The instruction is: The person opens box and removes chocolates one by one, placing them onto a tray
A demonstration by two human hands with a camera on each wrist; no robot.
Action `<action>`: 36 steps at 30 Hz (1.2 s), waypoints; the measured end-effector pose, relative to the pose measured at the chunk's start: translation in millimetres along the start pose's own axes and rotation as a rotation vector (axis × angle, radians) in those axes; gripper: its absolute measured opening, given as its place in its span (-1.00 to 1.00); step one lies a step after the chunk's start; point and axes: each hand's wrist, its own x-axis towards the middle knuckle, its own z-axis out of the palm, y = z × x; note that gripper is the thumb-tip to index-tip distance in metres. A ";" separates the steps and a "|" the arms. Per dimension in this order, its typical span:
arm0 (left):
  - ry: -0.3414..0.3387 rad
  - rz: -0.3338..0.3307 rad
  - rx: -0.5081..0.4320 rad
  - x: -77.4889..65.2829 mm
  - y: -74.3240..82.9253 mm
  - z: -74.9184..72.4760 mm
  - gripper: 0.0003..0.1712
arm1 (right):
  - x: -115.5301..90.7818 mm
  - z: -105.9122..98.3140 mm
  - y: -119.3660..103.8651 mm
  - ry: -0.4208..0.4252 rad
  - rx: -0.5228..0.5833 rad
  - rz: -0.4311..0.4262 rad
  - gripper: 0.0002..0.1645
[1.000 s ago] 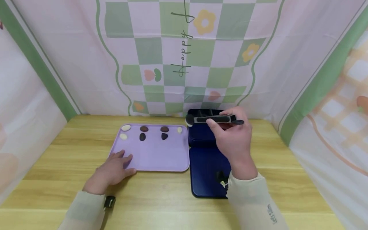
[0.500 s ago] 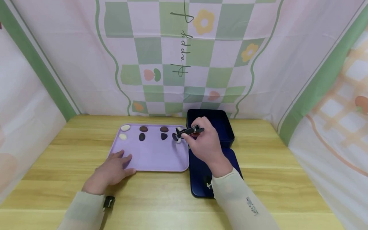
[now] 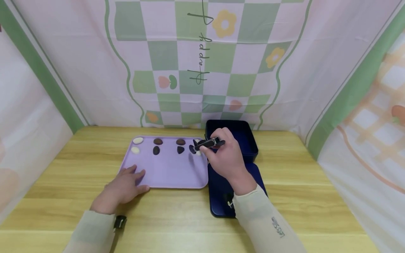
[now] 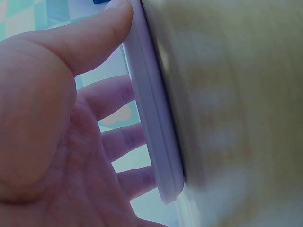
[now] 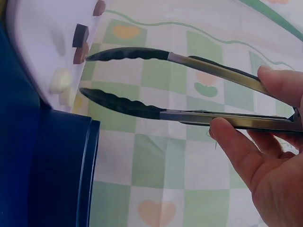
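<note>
My right hand (image 3: pixel 229 160) holds black-and-metal tongs (image 5: pixel 206 117) over the right end of a lilac tray (image 3: pixel 171 172). In the right wrist view the tongs' tips stand apart with nothing between them, near a white piece (image 5: pixel 60 80) on the tray. Small chocolate-like pieces lie in two rows along the far side: white ovals (image 3: pixel 137 140) at left, brown (image 3: pixel 158 141) and near-black (image 3: pixel 180 150) ones in the middle. The white ones at the right are partly covered by the tongs. My left hand (image 3: pixel 121 186) rests on the tray's near left corner, fingers spread.
Right of the tray stands a navy box (image 3: pixel 248 154) with its top off. A navy lid (image 3: pixel 218 202) lies in front of it, partly under my right forearm. Behind the wooden table (image 3: pixel 171 225) hangs a checked cloth (image 3: pixel 190 105).
My right hand has moved left and nearer from over the navy box to the tray. A white piece now lies in the near right spot, and the tongs have lifted slightly. My left hand stays still.
</note>
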 end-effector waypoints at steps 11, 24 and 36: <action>-0.001 0.003 0.003 -0.1 0.4 -1.0 -0.19 | -0.7 1.5 3.4 -0.027 -0.013 0.060 -0.57; 0.015 0.020 0.005 -0.5 0.1 -1.6 -0.20 | 6.0 -20.4 5.5 0.194 0.066 0.047 -0.49; 0.021 0.034 0.005 -0.5 -0.9 -1.1 -0.22 | 13.4 -86.1 14.0 0.161 -0.315 0.586 -0.25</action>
